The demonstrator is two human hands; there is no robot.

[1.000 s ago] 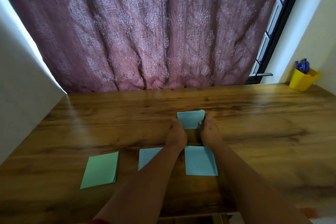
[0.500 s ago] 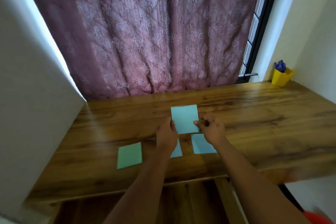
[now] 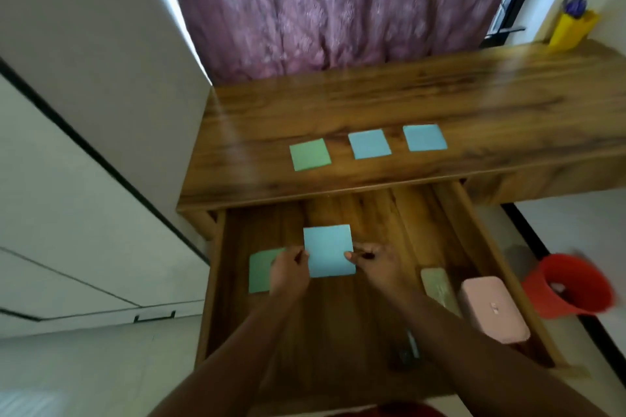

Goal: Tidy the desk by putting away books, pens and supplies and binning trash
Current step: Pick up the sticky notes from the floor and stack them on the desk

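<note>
Both hands hold one blue paper pad (image 3: 328, 250) over the open wooden drawer (image 3: 474, 223). My left hand (image 3: 288, 272) pinches its left edge and my right hand (image 3: 377, 262) pinches its right edge. Inside the drawer, a green pad (image 3: 261, 269) lies at the left, partly hidden by my left hand. On the desk top (image 3: 440, 91) lie a green pad (image 3: 310, 154) and two blue pads (image 3: 369, 144) (image 3: 424, 137) in a row.
The drawer also holds a pink case (image 3: 493, 308), a pale green block (image 3: 438, 284) and a dark pen-like item (image 3: 411, 345). A red bin (image 3: 569, 284) stands on the floor at the right. A yellow pen holder (image 3: 570, 29) sits at the desk's far right corner.
The blue pad came off the desk top and down over the open drawer, still held in both hands. The view has pulled back and tilted down, showing the drawer and the bin.
</note>
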